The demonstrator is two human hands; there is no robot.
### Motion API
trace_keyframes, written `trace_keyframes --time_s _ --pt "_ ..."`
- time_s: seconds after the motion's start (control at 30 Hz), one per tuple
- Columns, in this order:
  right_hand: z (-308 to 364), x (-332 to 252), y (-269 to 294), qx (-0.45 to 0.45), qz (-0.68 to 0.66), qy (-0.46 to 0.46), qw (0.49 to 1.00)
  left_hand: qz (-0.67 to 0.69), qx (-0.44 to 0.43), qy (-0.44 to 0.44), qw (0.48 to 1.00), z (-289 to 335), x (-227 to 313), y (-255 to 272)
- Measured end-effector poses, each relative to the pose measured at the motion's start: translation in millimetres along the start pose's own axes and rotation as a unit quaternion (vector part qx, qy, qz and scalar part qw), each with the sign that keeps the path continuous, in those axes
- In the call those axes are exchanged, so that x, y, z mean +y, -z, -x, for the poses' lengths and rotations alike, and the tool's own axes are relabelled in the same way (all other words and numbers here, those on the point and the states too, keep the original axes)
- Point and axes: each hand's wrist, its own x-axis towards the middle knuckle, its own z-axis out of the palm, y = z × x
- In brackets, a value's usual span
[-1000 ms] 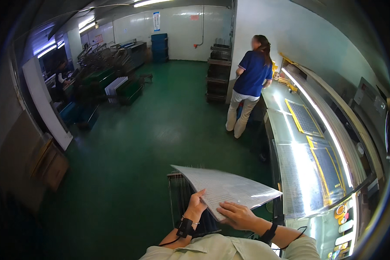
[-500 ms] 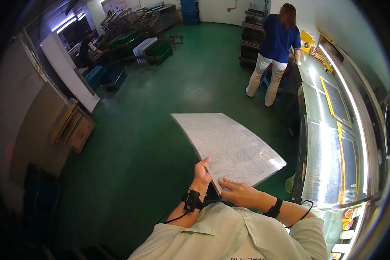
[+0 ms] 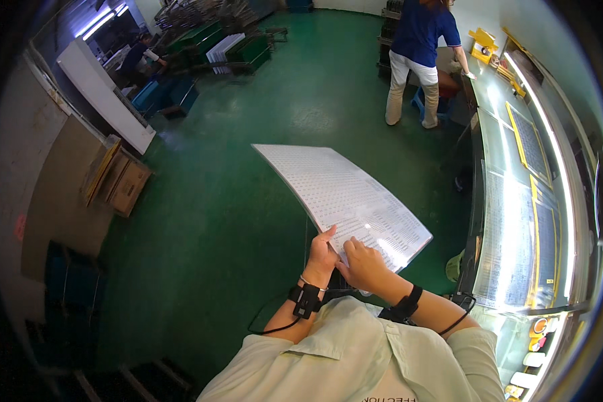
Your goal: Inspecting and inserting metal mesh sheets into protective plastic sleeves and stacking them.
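A large white sheet-like panel [image 3: 348,194], covered with rows of small dark marks, is held out in front of my body above the floor. Light glints off its right part. My left hand [image 3: 323,253] grips its near left corner, thumb on top and the other fingers hidden beneath. Close beside it, my right hand [image 3: 366,264] is closed at the near edge, with bent fingers over the top face. Whether the panel is one sheet or a thin stack, I cannot tell.
To the right runs a lit glass-topped bench [image 3: 496,248] carrying yellow-edged dark mesh panels [image 3: 528,144]. A person in a blue shirt [image 3: 425,30] stands at its far end. Cartons [image 3: 127,184] lean by the left wall; another person [image 3: 139,60] bends near bins [image 3: 164,97].
The panel and both my hands have shifted up in the picture. My right hand's fingers, flatter before, are now bent at the edge. The person in blue has an arm stretched farther over the bench.
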Motion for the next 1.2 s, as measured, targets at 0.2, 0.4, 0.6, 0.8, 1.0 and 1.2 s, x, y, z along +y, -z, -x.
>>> trace_keyframes --time_s 0.2,0.4,0.6,0.8,1.0,1.2 --pt "16 7 -30 -0.005 0.026 0.062 0.998 0.005 0.004 0.037 0.999 21 -9 -4" --pt "29 1 -43 -0.077 -0.095 0.027 0.992 -0.115 0.038 0.017 0.993 36 -27 2" --pt "34 3 -40 -0.001 -0.162 -0.060 0.985 -0.282 0.070 0.017 0.957 36 -37 27" --pt "41 23 -46 0.054 -0.248 -0.125 0.959 -0.334 0.095 0.021 0.937 30 -35 17" --pt "50 26 -27 0.064 -0.195 -0.146 0.968 -0.498 0.154 -0.086 0.849 29 -30 13" --pt "50 -11 -2 0.021 -0.036 -0.087 0.995 -0.460 0.168 -0.130 0.862 21 -32 -18"
